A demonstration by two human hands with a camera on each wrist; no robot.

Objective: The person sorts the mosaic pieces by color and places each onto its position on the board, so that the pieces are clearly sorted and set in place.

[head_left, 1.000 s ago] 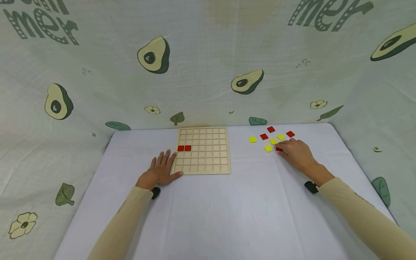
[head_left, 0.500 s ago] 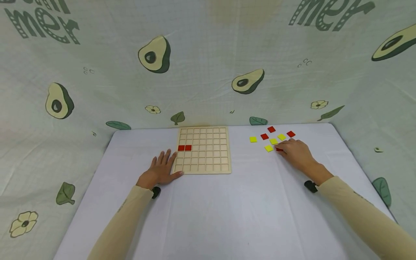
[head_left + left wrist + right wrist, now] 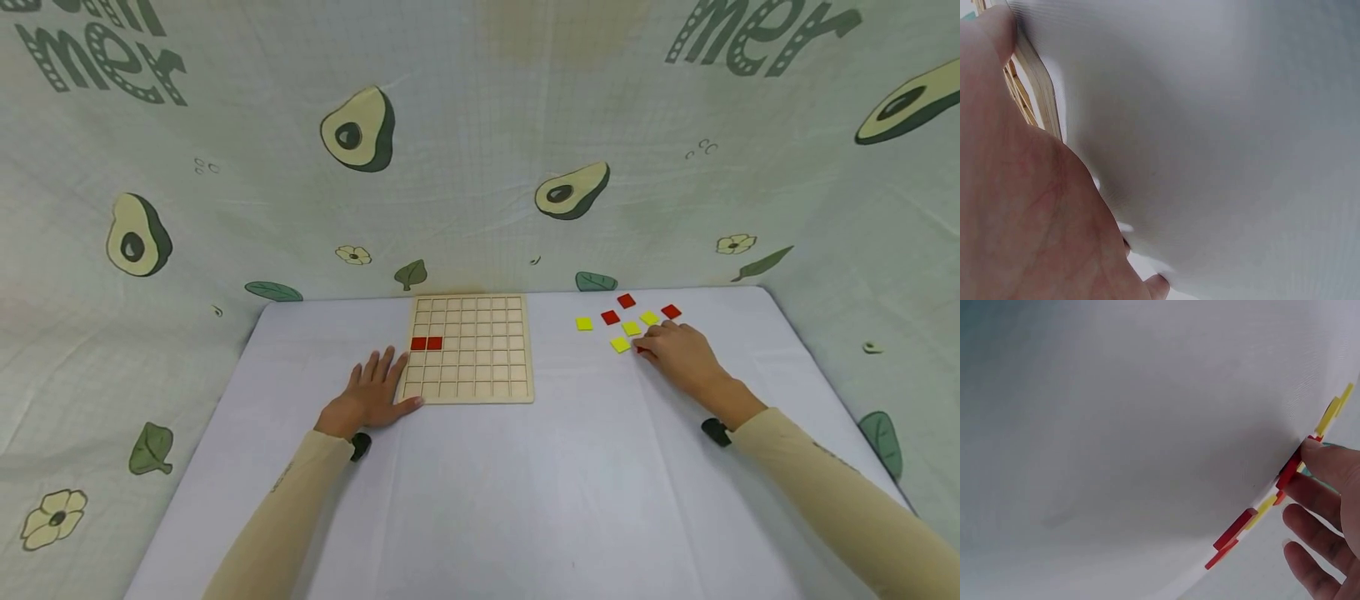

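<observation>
My left hand (image 3: 367, 398) lies flat with spread fingers at the left edge of a pale wooden grid board (image 3: 474, 370); its thumb rests at the board's near left corner. Two red square tiles, one of them the inner tile (image 3: 434, 343), sit side by side in cells at the left of one row. To the right of the board, my right hand (image 3: 684, 357) pinches a red tile (image 3: 1290, 470) between thumb and index finger, low over the cloth. From the head view, the fingers cover most of that tile.
Around the right hand lie several loose tiles, including a yellow tile (image 3: 620, 344), a separate yellow tile (image 3: 584, 324) and a red tile (image 3: 626, 301). White cloth (image 3: 525, 492) covers the table. A curtain (image 3: 465, 167) printed with avocados stands behind it.
The right hand's fingers have drawn in slightly on the red tile, and less of it shows in the head view. The left hand and the board have stayed put.
</observation>
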